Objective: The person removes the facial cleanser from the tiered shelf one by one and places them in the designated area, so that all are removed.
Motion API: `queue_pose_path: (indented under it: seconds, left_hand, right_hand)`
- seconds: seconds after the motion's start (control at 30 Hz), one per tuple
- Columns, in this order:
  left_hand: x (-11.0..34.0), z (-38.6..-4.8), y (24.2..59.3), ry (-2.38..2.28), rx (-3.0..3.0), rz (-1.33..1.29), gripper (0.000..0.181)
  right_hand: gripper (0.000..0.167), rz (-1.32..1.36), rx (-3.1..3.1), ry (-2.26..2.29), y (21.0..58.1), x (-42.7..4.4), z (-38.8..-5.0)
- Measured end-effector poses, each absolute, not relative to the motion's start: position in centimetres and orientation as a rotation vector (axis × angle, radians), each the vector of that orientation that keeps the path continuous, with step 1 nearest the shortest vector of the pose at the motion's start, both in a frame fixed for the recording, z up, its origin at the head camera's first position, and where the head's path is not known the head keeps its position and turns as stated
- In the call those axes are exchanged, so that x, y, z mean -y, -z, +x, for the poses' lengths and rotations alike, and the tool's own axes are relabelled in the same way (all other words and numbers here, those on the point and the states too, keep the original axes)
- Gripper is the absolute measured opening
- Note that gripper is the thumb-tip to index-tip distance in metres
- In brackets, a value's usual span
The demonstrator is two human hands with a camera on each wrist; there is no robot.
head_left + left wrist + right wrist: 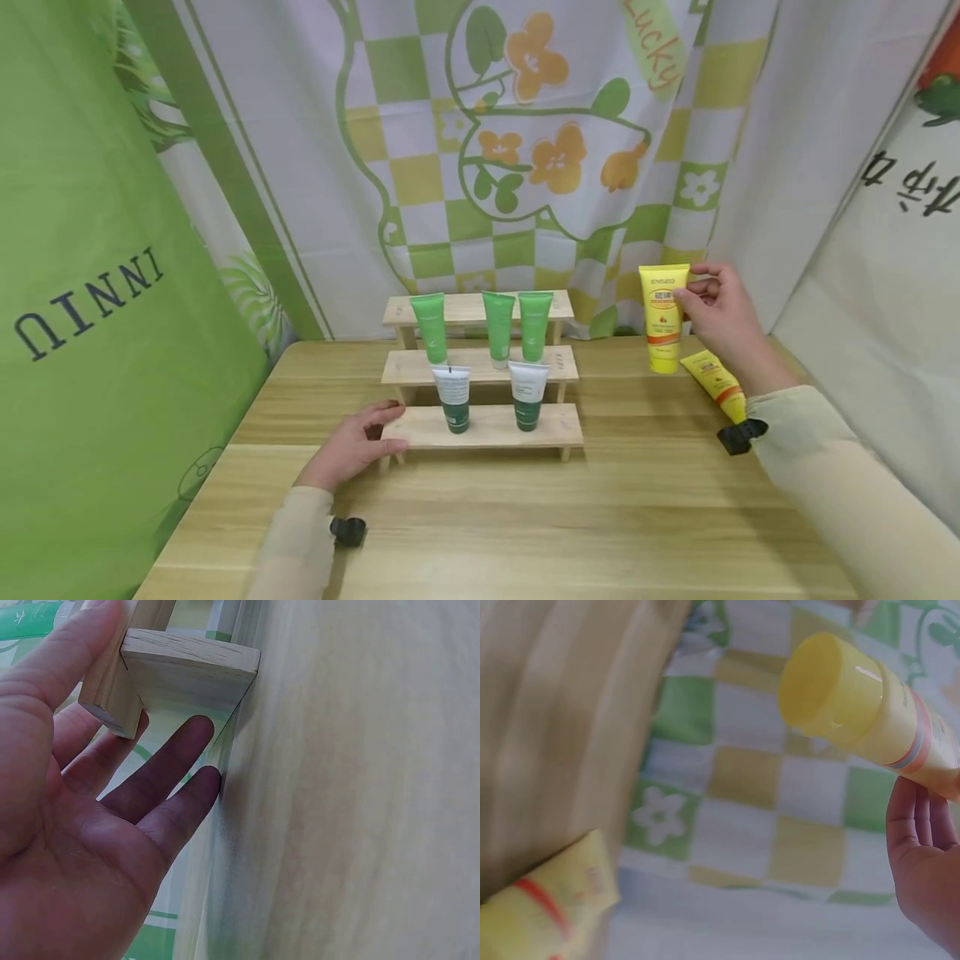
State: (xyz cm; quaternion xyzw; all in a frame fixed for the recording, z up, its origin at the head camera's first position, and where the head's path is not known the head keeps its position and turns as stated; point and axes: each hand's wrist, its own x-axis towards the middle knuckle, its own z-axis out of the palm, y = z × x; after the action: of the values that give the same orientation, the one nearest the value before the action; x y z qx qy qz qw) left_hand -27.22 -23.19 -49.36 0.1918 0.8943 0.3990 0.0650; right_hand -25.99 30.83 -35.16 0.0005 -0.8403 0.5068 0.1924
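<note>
Yellow tube (663, 321), cap down, hangs over the tabletop's (487, 525) back right part, pinched at one side by the right hand (718, 312), a second yellow tube (716, 387) lying just beside that wrist near the right edge. From here, I'd say the one-sided grip could let it swing, or the wrist knock its neighbour. Leftward, room runs to the right end of the stepped rack (487, 425), where a jolt from the left hand (356, 442), gripping the bottom step's left end, might topple five standing tubes (498, 329).
</note>
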Motion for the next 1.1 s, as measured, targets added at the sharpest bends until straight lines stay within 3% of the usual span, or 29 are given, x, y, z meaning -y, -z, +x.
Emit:
queue_pose_path:
  seconds: [0.33,0.67,1.1]
  left_hand:
    - [23.8,-27.1,48.7,-1.198,-2.703,0.548,0.075]
    - [23.8,-27.3,48.7,-1.195,-2.72,0.576,0.074]
    - [22.9,-26.8,48.7,-1.17,-2.716,0.562,0.073]
  right_hand:
    - [0.055,-0.189,2.455,-1.407,39.3,-34.2,-25.9]
    - [0.048,-0.152,2.603,-1.272,42.2,-36.0,-25.8]
    - [0.052,-0.258,2.789,-1.147,44.6,-37.8,-26.1]
